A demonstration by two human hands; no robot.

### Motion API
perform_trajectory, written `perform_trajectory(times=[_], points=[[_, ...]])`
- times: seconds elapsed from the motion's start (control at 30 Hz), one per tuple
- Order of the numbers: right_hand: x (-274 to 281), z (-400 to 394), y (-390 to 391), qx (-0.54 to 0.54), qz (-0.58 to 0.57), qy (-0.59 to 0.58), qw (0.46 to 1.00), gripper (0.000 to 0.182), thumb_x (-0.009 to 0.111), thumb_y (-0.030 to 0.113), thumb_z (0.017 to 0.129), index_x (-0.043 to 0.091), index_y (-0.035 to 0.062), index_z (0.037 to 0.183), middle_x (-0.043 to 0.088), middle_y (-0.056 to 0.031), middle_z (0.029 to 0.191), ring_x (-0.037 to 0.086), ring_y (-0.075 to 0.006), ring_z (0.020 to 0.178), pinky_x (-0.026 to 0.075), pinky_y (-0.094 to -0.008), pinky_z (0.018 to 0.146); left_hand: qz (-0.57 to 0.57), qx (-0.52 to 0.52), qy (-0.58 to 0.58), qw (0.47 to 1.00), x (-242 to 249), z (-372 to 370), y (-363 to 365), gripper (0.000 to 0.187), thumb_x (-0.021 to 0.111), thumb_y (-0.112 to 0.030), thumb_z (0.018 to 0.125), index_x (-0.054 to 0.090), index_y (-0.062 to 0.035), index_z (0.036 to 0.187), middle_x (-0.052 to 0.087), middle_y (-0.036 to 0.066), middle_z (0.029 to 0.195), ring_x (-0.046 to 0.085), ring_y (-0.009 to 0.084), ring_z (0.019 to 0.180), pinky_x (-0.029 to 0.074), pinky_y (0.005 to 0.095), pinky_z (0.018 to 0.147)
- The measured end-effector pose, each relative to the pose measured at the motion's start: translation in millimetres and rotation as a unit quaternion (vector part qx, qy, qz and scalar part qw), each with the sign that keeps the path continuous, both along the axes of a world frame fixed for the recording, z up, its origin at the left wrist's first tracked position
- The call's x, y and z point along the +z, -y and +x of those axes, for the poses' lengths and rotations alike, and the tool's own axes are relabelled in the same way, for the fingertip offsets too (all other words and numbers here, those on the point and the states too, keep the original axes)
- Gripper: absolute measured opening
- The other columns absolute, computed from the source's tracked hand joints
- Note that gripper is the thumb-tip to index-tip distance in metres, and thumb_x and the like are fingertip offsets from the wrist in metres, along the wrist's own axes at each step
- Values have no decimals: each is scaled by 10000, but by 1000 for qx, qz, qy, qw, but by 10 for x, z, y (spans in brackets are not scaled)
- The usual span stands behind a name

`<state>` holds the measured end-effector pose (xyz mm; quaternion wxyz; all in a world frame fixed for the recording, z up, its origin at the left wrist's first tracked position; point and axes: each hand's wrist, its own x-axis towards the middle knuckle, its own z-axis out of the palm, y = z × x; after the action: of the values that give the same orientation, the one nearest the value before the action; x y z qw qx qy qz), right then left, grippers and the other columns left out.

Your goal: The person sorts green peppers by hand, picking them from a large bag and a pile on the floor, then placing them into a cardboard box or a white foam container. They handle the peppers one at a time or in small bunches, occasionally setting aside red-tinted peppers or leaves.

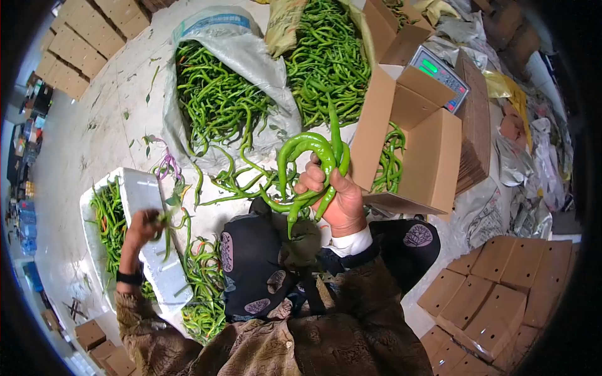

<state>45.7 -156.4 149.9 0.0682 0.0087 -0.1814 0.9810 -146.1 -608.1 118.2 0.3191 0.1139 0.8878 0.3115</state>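
Observation:
My right hand (338, 200) is closed around several long, curled green chili peppers (307, 143), held up above my lap. Over the rim of a white foam box (147, 203), my left hand (145, 227) is blurred, its fingers closed at the tips. A slim green chili pepper (167, 243) hangs just below those fingertips and seems to be pinched in them. Loose green chili peppers (204, 276) lie on the floor between the foam box and my knee, and more are scattered in front of me.
Ahead stand a white sack (276, 81) and a yellowish sack (282, 31), both filled with green chili peppers. An open cardboard box (433, 156) with some peppers inside is at my right, beside a digital scale (442, 75). Stacked cardboard boxes (492, 301) and plastic sheeting (464, 232) lie farther right.

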Motion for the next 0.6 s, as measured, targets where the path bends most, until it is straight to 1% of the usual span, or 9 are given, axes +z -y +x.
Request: perform_trajectory(times=[0.03, 0.1, 0.13, 0.2, 0.37, 0.4, 0.43, 0.5, 0.6], points=[[42, 30, -6, -3, 3, -1, 1000, 549, 719, 325, 853, 473, 4, 1225, 495, -23, 869, 478, -156, 815, 401, -364, 835, -102, -122, -45, 986, -48, 56, 232, 175, 692, -57, 823, 620, 70, 919, 623, 12, 771, 545, 98, 682, 439, 265, 585], [116, 90, 13, -1, 5, 4, 1000, 494, 731, 298, 851, 499, 41, 1203, 457, 16, 835, 440, -121, 766, 365, -351, 822, 86, 29, -31, 995, 92, 353, 161, 200, 683, -126, 858, 637, 52, 938, 596, -7, 718, 518, 81, 616, 404, 250, 539], [130, 118, 22, 1, 7, 4, 1000, 494, 731, 298, 851, 499, 41, 1203, 457, 16, 835, 440, -121, 766, 365, -351, 822, 120, 100, 10, 988, 406, 477, -36, 209, 673, -154, 874, 645, 38, 950, 571, -22, 702, 488, 65, 592, 372, 235, 523], [163, 171, 33, 12, 13, -9, 1000, 502, 732, 305, 849, 501, 35, 1204, 458, 19, 836, 443, -118, 767, 363, -353, 820, 240, 231, 49, 942, 910, 738, -548, 206, 654, -194, 904, 655, 0, 973, 484, -55, 654, 400, 21, 557, 274, 199, 495], [238, 305, 84, 12, -23, -25, 999, 499, 726, 306, 854, 502, 28, 1202, 477, 6, 843, 450, -120, 753, 366, -353, 805, 478, 236, 157, 831, 1445, 1201, -1390, 317, 632, -282, 924, 584, -39, 1122, 544, -12, 742, 525, 70, 569, 450, 213, 488], [264, 362, 96, -9, 20, -12, 1000, 527, 706, 343, 862, 485, 23, 1218, 477, -15, 844, 463, -144, 774, 388, -372, 816, 474, 255, 148, 830, 1544, 1300, -1609, 328, 600, -254, 948, 560, 1, 1150, 478, -19, 728, 489, 81, 580, 473, 226, 509], [319, 411, 122, -29, 61, 0, 998, 557, 685, 379, 871, 468, 18, 1234, 478, -36, 845, 477, -169, 796, 409, -392, 827, 516, 210, 205, 805, 1494, 1327, -1685, 317, 586, -289, 954, 557, -43, 1152, 529, -9, 792, 548, 100, 635, 485, 232, 493], [519, 537, 190, -53, 86, 37, 994, 548, 742, 323, 814, 496, 19, 1197, 505, -28, 844, 484, -152, 758, 387, -357, 784, 557, 197, 266, 761, 1461, 1386, -1931, 340, 578, -292, 957, 526, -47, 1186, 513, 1, 797, 552, 122, 680, 502, 245, 504], [662, 724, 178, -89, 211, 164, 960, 520, 679, 160, 776, 480, -2, 1228, 578, -114, 926, 553, -222, 825, 432, -363, 801, 572, 187, 303, 739, 1296, 1426, -2127, 358, 577, -314, 961, 497, -70, 1211, 506, 26, 818, 550, 146, 713, 508, 260, 526]])
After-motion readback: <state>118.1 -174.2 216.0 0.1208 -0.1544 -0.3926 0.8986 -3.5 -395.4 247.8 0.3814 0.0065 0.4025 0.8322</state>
